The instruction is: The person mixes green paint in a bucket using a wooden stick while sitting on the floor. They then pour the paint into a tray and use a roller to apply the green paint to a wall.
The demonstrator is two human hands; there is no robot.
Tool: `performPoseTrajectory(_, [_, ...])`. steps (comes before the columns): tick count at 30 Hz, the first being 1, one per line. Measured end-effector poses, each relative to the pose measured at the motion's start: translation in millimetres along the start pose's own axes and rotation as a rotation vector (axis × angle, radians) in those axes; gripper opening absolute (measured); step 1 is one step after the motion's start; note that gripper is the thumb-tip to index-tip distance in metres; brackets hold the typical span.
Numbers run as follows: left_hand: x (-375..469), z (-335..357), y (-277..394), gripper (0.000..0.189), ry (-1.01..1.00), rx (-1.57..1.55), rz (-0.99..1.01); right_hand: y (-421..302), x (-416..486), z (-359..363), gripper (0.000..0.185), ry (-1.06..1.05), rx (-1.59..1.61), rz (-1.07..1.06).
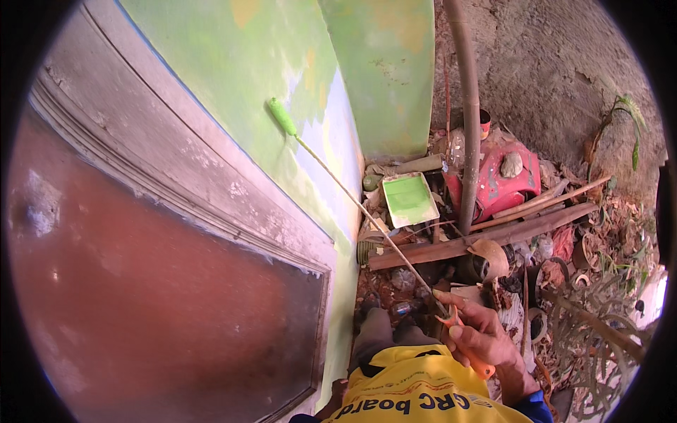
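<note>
My right hand (484, 336) grips the orange handle (476, 362) of a long paint roller, index finger laid along its thin rod (370, 218). At the far end, the green-coated roller sleeve (282, 116) is at the painted wall (222, 69); I cannot tell whether it touches. Green paint covers much of this wall, with a pale whitish patch (330, 145) beside the roller. A white paint tray (411, 223) holding green paint stands beyond my hand, near the wall's foot. My left hand (339, 392) is only partly seen, low beside my yellow shirt, its fingers unclear.
A framed reddish-brown panel (174, 296) fills the left. Right of the tray, a brown pole (468, 127) stands before a red plastic object (500, 182) topped by a stone (511, 165). A wooden plank (529, 232) and debris cover the ground, with a spiny plant (597, 322) at right.
</note>
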State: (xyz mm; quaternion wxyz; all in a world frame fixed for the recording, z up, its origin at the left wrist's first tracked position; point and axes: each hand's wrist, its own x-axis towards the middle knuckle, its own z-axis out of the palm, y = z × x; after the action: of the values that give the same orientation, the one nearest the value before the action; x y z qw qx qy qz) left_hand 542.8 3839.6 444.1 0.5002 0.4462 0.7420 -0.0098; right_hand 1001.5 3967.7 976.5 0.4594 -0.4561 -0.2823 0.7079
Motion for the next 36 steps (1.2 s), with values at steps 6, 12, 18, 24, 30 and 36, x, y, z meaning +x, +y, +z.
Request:
performPoseTrajectory(6, [1.9,9.6,11.4,0.032,-0.021,-0.076,-0.016,-25.3,24.3,10.8,0.059,-0.006,-0.079,-0.02])
performPoseTrajectory(12, [2.5,10.2,24.1,0.032,-0.017,-0.104,-0.021,-53.7,81.5,-1.6,0.054,0.002,-0.11,-0.152])
performPoseTrajectory(18, [4.0,8.0,30.5,0.031,-0.02,-0.119,-0.031,-84.4,144.6,-31.2,0.054,0.027,-0.196,-0.238])
performPoseTrajectory(24, [9.0,3.6,45.6,0.031,-0.021,-0.129,-0.032,-106.0,211.0,-65.0,0.049,0.011,-0.234,-0.308])
performPoseTrajectory(30, [13.5,1.2,59.7,0.031,-0.025,-0.128,-0.031,-134.2,272.0,-98.7,0.053,0.005,-0.24,-0.396])
performPoseTrajectory(36, [15.8,-4.5,54.8,0.031,-0.032,-0.14,-0.032,-122.0,260.9,-92.4,0.052,-0.002,-0.245,-0.407])
